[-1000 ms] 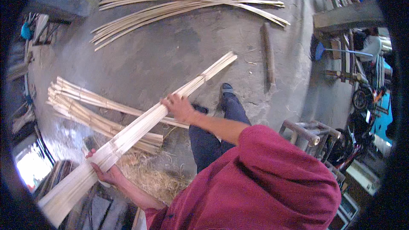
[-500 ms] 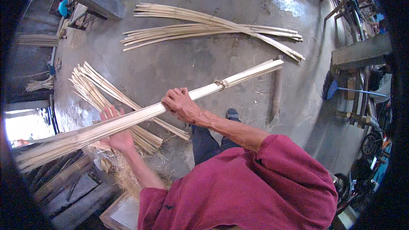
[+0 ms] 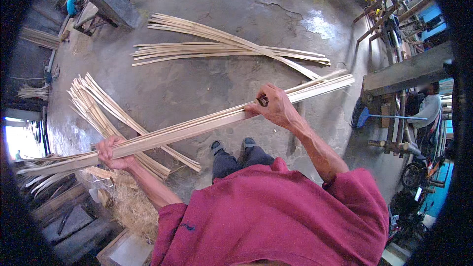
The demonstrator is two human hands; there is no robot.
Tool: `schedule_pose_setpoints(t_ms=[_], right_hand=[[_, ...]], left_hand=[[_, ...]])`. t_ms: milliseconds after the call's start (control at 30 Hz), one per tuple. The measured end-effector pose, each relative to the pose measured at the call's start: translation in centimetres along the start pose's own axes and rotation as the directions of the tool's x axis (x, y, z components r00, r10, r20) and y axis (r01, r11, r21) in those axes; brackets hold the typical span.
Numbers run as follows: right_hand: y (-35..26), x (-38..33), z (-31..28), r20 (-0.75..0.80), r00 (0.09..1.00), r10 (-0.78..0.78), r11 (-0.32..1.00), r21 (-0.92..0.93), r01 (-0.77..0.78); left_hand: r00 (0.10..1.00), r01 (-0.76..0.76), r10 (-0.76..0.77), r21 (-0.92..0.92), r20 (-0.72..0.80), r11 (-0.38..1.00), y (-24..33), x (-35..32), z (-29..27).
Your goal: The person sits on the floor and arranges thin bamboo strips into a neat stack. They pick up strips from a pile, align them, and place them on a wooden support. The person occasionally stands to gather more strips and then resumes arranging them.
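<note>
"Gripping is seen; of what?"
"A long, pale bundle of flat wooden strips (image 3: 197, 128) is clasped by the bare left hand (image 3: 114, 152) and, farther right, by the bare right hand (image 3: 276, 107), its fingers curled at a small dark loop (image 3: 263, 100)."
"And around them?"
"Beyond both hands, 2 crossed groups of slender pale strips (image 3: 256, 48) are laid on the grey concrete floor (image 3: 197, 81); below the left hand, straw-coloured shavings (image 3: 130, 199) are heaped."
</note>
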State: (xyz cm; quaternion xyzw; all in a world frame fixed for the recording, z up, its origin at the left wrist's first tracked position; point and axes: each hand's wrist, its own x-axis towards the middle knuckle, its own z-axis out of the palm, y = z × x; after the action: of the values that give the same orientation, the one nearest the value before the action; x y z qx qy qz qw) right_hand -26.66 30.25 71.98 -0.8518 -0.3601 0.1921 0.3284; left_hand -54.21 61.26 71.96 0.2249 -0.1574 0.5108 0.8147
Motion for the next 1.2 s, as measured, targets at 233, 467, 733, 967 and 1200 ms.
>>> schedule_pose_setpoints(t_ms=[233, 467, 733, 967, 1200], right_hand=[[-2.0, -1.9, 2.8, -0.513, 0.855, -0.072, 0.991, 0.063, 0.121], [-4.7, -0.4, 4.9, -0.752, 0.646, -0.129, 0.982, -0.19, -0.025], [-6.6, 2.0, 4.0, -0.66, 0.746, -0.084, 0.984, -0.174, -0.043], [-5.4, 3.1, 4.1, -0.368, 0.807, -0.462, 0.873, -0.351, 0.34], [-6.7, 1.4, 6.8, -0.18, 0.978, -0.105, 0.938, 0.309, 0.157]], left_hand=[[0.934, 0.03, 0.055, -0.23, 0.353, 0.973, 0.3, 3.8, 3.4], [0.786, 0.079, 0.178, -0.381, 0.593, 0.921, 0.1, 7.4, 7.6], [0.611, 0.074, 0.195, -0.3, 0.767, 0.951, 0.0, 8.2, 11.1], [0.668, -0.021, -0.01, 0.033, 0.744, 0.999, 3.7, 7.7, 10.7], [0.927, -0.159, 0.017, 0.351, 0.376, 0.923, 8.0, 5.3, 7.7]])
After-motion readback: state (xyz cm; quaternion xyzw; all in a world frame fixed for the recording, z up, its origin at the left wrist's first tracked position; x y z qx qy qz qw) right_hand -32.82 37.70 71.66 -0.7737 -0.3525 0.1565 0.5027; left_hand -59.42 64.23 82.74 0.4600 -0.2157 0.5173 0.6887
